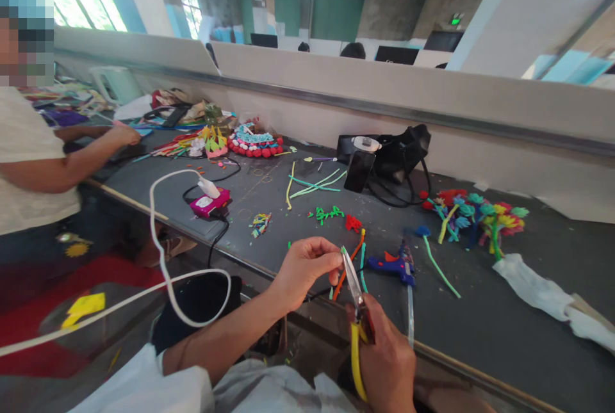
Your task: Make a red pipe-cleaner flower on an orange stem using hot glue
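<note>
Yellow-handled scissors [356,310], blades up, w/ green bit [343,250]

Left hand [302,269] pinches a tiny green bit at the tip of the yellow-handled scissors [356,310] gripped in the right hand [387,362], with a blue glue gun [394,266] just beside on the grey table [480,330].

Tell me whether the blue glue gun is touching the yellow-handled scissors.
Apart. The head view shows bare grey table between the blue glue gun, lying flat, and the scissors, held up in the right hand.
</note>
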Available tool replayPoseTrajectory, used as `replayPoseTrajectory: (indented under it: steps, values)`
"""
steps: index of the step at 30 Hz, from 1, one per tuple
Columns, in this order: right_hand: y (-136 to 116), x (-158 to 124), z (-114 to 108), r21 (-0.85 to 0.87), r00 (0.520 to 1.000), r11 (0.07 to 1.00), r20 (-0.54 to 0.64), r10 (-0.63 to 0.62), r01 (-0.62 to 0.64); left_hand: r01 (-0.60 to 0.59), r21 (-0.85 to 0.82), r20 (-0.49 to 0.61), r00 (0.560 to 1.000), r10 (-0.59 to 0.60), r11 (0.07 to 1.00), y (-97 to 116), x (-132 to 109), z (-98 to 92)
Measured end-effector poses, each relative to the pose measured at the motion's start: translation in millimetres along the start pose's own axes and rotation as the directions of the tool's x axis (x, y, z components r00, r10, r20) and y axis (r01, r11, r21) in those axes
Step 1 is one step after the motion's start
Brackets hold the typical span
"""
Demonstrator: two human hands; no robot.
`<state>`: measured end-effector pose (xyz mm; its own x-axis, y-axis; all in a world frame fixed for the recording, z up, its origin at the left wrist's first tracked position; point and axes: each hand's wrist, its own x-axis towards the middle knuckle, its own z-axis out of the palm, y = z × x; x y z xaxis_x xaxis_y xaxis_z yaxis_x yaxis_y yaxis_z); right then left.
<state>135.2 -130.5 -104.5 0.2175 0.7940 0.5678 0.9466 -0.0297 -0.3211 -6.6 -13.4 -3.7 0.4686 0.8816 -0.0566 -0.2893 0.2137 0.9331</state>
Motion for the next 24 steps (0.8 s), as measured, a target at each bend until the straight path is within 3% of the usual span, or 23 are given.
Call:
replayPoseTrajectory:
  steps: [9,11,13,15,17,19,21,24]
  values:
    - [-3.8,-0.4,1.0,0.094,1.0,0.996,0.015,0.014,-0.015,0.006,0.014,-0.037,0.999,-0.006,1.0,-1.0,0.1,-0.6]
    - [-8.3,0.5,-0.1,0.158,0.995,0.983,0.056,0.08,-0.088,0.007,0.095,-0.049,0.999,-0.002,0.995,-1.3,-0.5,-3.7]
    - [-12.9,2.3,-1.8,0.266,0.984,0.95,0.106,0.142,-0.166,-0.02,0.308,-0.067,0.997,0.042,0.951,-3.4,-3.5,-8.6]
    - [-16.6,5.5,-4.6,0.375,0.97,0.898,0.164,0.181,-0.231,-0.113,0.595,-0.02,0.988,0.155,0.796,-9.6,-9.7,-15.0]
    - [-19.2,9.7,-7.6,0.45,0.956,0.847,0.205,0.21,-0.283,-0.277,0.778,0.16,0.955,0.249,0.564,-20.6,-18.4,-22.0]
    - [-21.1,13.7,-9.8,0.496,0.937,0.797,0.233,0.261,-0.345,-0.383,0.841,0.319,0.922,0.221,0.383,-34.5,-28.3,-28.1]
    - [-22.7,16.5,-10.2,0.541,0.911,0.735,0.281,0.301,-0.41,-0.428,0.873,0.396,0.902,0.174,0.232,-47.8,-37.3,-31.7]
    - [-24.7,17.7,-7.9,0.596,0.897,0.671,0.325,0.3,-0.44,-0.424,0.895,0.407,0.904,0.132,0.137,-59.7,-45.8,-31.8]
